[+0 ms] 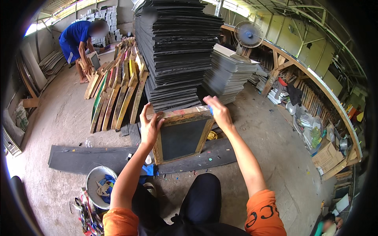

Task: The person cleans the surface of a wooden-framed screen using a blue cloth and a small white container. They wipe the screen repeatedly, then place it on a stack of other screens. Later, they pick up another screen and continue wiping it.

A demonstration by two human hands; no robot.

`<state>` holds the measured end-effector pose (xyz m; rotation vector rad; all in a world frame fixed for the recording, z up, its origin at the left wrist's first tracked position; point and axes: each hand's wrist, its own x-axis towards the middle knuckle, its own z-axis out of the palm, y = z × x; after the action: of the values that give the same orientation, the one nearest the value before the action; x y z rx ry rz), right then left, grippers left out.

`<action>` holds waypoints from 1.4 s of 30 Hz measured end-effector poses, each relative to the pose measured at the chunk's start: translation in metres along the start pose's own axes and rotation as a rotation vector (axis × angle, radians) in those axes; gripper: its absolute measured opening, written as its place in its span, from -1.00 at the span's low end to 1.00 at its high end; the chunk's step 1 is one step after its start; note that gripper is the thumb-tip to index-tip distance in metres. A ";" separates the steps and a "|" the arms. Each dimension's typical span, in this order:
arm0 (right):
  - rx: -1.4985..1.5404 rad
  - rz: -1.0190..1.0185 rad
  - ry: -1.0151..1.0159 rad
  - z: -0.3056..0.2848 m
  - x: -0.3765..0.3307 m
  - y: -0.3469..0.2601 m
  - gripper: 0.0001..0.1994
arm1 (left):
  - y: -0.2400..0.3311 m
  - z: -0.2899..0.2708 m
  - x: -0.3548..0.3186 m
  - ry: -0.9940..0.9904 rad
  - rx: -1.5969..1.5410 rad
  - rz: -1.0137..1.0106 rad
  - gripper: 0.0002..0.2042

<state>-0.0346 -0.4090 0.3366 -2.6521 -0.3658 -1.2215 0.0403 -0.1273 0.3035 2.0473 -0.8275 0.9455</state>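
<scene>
A wooden frame with a dark, flat mesh-like panel (182, 138) stands upright on the floor in front of my knees. At its upper left corner my left hand (149, 128) grips the wood, thumb along the top edge. My right hand (220, 114) is at the upper right corner, slightly blurred, its fingers stretched out over the top bar. A small blue piece (211, 110) shows at that corner, partly under the hand. Beneath the frame lies a long black sheet (86, 158), littered with small scraps.
A tall stack of black sheets (177, 51) rises directly ahead, a grey stack (228, 74) beside it. Several wooden frames (118, 88) lean in a row at left. A bucket of scraps (94, 185) stands by my left knee. One person (76, 37) bends at far left; another (328, 224) is lower right.
</scene>
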 end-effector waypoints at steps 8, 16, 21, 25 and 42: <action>-0.012 0.344 0.340 0.058 -0.021 0.001 -0.79 | 0.001 0.005 0.000 -0.053 -0.103 -0.073 -0.72; -0.054 0.365 0.483 0.088 -0.043 -0.015 -0.62 | 0.000 0.007 0.001 -0.069 -0.041 -0.062 -0.76; -0.012 0.520 0.399 0.100 -0.049 -0.024 -0.43 | -0.002 0.012 0.008 -0.081 -0.099 -0.102 -0.75; -0.052 0.730 0.559 0.101 -0.008 -0.038 -0.41 | -0.014 0.015 0.008 -0.115 -0.092 -0.094 -0.77; 0.069 0.913 0.599 0.151 -0.010 -0.032 -0.28 | -0.025 0.038 0.025 -0.072 -0.167 -0.149 -0.78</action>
<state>0.0574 -0.3377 0.2345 -1.8285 0.7811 -1.4685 0.0862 -0.1506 0.2970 1.9770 -0.7539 0.7008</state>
